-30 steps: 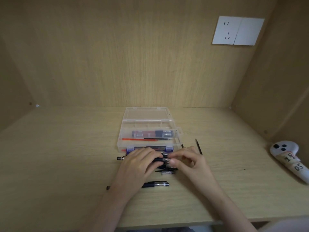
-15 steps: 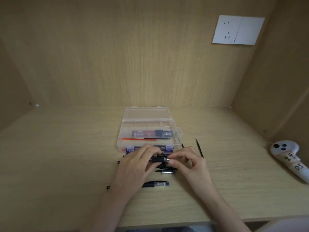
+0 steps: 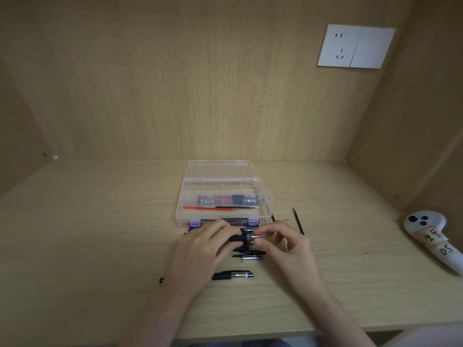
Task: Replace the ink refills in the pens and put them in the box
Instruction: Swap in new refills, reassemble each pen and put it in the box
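A clear plastic box (image 3: pixel 186 196) with purple latches lies open at the desk's middle; pens and a red refill (image 3: pixel 205 208) lie inside. Just in front of it, my left hand (image 3: pixel 200 251) grips the barrel of a black pen (image 3: pixel 240 238). My right hand (image 3: pixel 285 244) pinches that pen's metal tip between thumb and forefinger. Below the hands lie a pen piece with a clear section (image 3: pixel 248 257) and a whole black pen (image 3: pixel 233 275). A thin black refill (image 3: pixel 298 221) lies to the right of the box.
A white handheld controller (image 3: pixel 431 236) with a label rests at the desk's right edge by the side wall. A white wall socket (image 3: pixel 355 46) is on the back panel. The desk front edge runs just below my forearms.
Both hands lifted the black pen slightly off the desk. My right fingers shifted to pinch the pen's tip, which now shows between the hands.
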Available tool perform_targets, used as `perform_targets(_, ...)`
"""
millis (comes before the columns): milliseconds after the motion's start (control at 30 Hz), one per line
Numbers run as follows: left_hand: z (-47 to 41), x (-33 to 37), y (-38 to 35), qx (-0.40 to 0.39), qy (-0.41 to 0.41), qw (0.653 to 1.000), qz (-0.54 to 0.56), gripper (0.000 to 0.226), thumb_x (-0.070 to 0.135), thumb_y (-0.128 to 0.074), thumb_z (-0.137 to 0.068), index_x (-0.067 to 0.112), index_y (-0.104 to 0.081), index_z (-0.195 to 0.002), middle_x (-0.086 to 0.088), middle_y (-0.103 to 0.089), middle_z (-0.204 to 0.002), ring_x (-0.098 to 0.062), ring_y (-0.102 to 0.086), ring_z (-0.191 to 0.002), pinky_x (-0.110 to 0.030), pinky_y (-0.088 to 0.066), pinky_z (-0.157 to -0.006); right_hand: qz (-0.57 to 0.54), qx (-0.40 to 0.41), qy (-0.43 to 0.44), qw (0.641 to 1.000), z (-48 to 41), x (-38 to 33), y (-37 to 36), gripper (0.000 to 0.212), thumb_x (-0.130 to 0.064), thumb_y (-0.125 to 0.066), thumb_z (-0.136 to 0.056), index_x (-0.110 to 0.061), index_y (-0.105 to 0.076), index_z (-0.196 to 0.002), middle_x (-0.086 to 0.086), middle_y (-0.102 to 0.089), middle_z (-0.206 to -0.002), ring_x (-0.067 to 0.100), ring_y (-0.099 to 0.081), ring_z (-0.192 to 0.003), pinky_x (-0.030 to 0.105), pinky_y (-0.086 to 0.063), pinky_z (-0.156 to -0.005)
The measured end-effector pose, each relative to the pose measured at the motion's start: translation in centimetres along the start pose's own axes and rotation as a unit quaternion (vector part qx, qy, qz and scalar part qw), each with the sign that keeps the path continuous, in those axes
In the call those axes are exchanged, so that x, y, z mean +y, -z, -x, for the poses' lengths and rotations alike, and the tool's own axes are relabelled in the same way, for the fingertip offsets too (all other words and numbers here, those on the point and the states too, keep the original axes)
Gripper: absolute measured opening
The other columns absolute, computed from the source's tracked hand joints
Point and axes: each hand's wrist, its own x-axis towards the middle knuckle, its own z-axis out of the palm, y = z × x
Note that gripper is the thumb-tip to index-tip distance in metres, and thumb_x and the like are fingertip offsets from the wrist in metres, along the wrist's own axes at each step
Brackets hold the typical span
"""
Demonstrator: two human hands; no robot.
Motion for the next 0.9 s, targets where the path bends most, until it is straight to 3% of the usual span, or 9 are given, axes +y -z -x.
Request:
perform_targets(100, -0.03, -0.07, -0.02, 0.004, -0.001, 1.0, 0.001, 0.019, 0.036, -0.054, -0.089, 0.022, -0.066, -0.096, 0.013, -0.061, -0.088, 0.001, -0.055, -0.074, -0.014, -0.043, -0.064, -0.057, -0.011, -0.028, 0.998, 0.05, -0.25, -0.06, 0.034, -0.025, -0.074, -0.073, -0.03, -0.067, -0.106, 0.0, -0.067, -0.087, 0.015, -0.059, -0.085, 0.023, -0.046, -0.079)
perform_targets(200, 0.01, -0.05, -0.07, 0.006, -0.007, 1.0, 0.005, 0.022, 0.037, -0.053, -0.09, 0.023, -0.067, -0.096, 0.013, -0.063, -0.087, 0.0, -0.057, -0.076, -0.015, -0.045, -0.065, -0.022, -0.021, -0.046, 0.999, -0.05, -0.12, -0.23, 0.02, -0.037, -0.067, -0.073, -0.03, -0.072, -0.091, -0.006, -0.07, -0.087, 0.009, -0.062, -0.087, 0.024, -0.045, -0.081)
perform_targets(300, 0.07, -0.01, -0.13, 0.008, -0.016, 1.0, 0.0, 0.024, 0.037, -0.051, -0.09, 0.022, -0.069, -0.096, 0.012, -0.065, -0.086, -0.002, -0.059, -0.077, -0.016, -0.045, -0.066, -0.017, -0.012, -0.039, 0.999, -0.16, -0.04, -0.26, 0.009, -0.027, -0.071, -0.074, -0.028, -0.074, -0.082, -0.005, -0.068, -0.083, 0.006, -0.06, -0.081, 0.016, -0.043, -0.076)
perform_targets(400, 0.0, -0.01, -0.18, 0.006, -0.014, 1.0, -0.001, 0.025, 0.037, -0.05, -0.091, 0.021, -0.069, -0.094, 0.012, -0.066, -0.084, -0.003, -0.06, -0.077, -0.016, -0.044, -0.066, -0.029, -0.004, -0.031, 0.999, -0.22, 0.07, -0.08, 0.017, -0.013, -0.075, -0.073, -0.028, -0.073, -0.08, -0.003, -0.067, -0.082, 0.004, -0.057, -0.076, 0.01, -0.04, -0.071)
perform_targets(500, -0.02, 0.17, -0.08, 0.001, -0.008, 1.0, 0.005, 0.028, 0.039, -0.047, -0.092, 0.022, -0.07, -0.092, 0.013, -0.068, -0.084, -0.002, -0.062, -0.075, -0.016, -0.044, -0.065, -0.039, -0.011, -0.023, 0.999, -0.25, 0.22, -0.11, 0.018, -0.012, -0.075, -0.072, -0.029, -0.073, -0.08, 0.002, -0.067, -0.086, 0.011, -0.058, -0.08, 0.016, -0.043, -0.075)
perform_targets(633, -0.1, 0.35, 0.34, -0.02, 0.02, 0.999, 0.035, 0.032, 0.049, -0.049, -0.088, 0.027, -0.065, -0.105, 0.016, -0.069, -0.089, 0.003, -0.063, -0.076, -0.016, -0.05, -0.061, -0.052, -0.015, -0.014, 0.998, -0.22, 0.47, -0.05, 0.023, -0.005, -0.075, -0.072, -0.027, -0.072, -0.081, 0.003, -0.066, -0.086, 0.015, -0.058, -0.08, 0.022, -0.045, -0.077)
perform_targets(800, -0.04, 0.12, 0.23, -0.022, 0.016, 1.0, 0.012, 0.02, 0.041, -0.053, -0.087, 0.027, -0.064, -0.096, 0.016, -0.066, -0.086, 0.002, -0.059, -0.071, -0.016, -0.048, -0.058, -0.1, -0.032, -0.037, 0.994, -0.13, 0.15, 0.04, 0.036, -0.028, -0.079, -0.071, -0.029, -0.068, -0.105, -0.003, -0.067, -0.089, 0.011, -0.057, -0.08, 0.023, -0.046, -0.075)
perform_targets(900, 0.03, -0.01, 0.08, -0.02, 0.015, 1.0, 0.003, 0.021, 0.041, -0.054, -0.087, 0.026, -0.065, -0.096, 0.015, -0.066, -0.086, 0.001, -0.06, -0.072, -0.016, -0.048, -0.059, -0.051, -0.036, -0.048, 0.997, -0.2, 0.1, -0.08, 0.024, -0.041, -0.076, -0.071, -0.03, -0.071, -0.092, -0.001, -0.07, -0.087, 0.016, -0.061, -0.08, 0.03, -0.049, -0.077)
